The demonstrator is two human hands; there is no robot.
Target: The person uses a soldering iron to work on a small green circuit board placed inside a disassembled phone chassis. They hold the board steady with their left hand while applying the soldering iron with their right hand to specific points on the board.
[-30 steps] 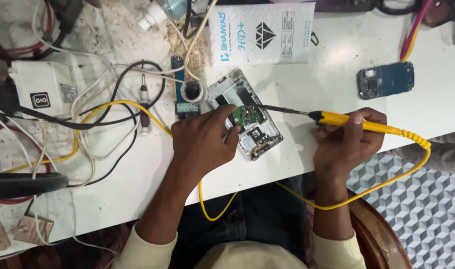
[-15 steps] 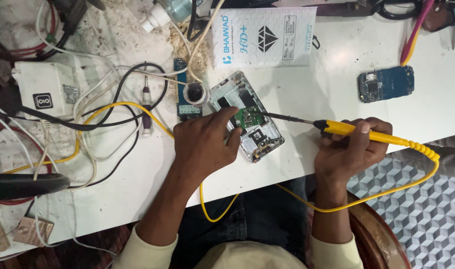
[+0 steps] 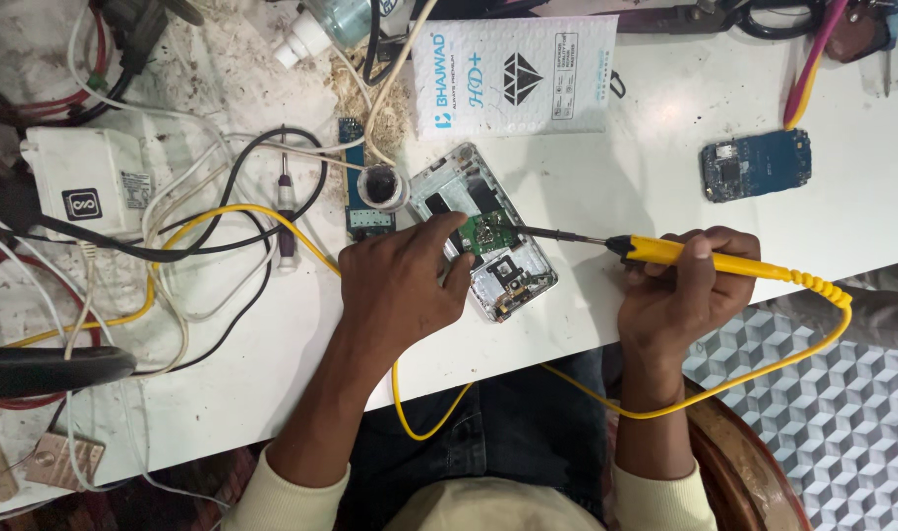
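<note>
White and cluttered, the bench point(image 3: 616, 167) carries the work close to its near edge; there the left hand point(image 3: 405, 285) lies curled over an opened phone point(image 3: 488, 236), fingertips pressing its green board, while the right hand point(image 3: 680, 295) is closed around a yellow soldering iron point(image 3: 710, 259) whose dark tip reaches the board. Farther back sit a small solder pot point(image 3: 380, 185) just beside the phone, a blue circuit board point(image 3: 756, 164) toward the right edge, and a white padded pouch point(image 3: 513, 74) near the far edge; tangled cables point(image 3: 203, 246) and a white box point(image 3: 80, 192) crowd the left end.
</note>
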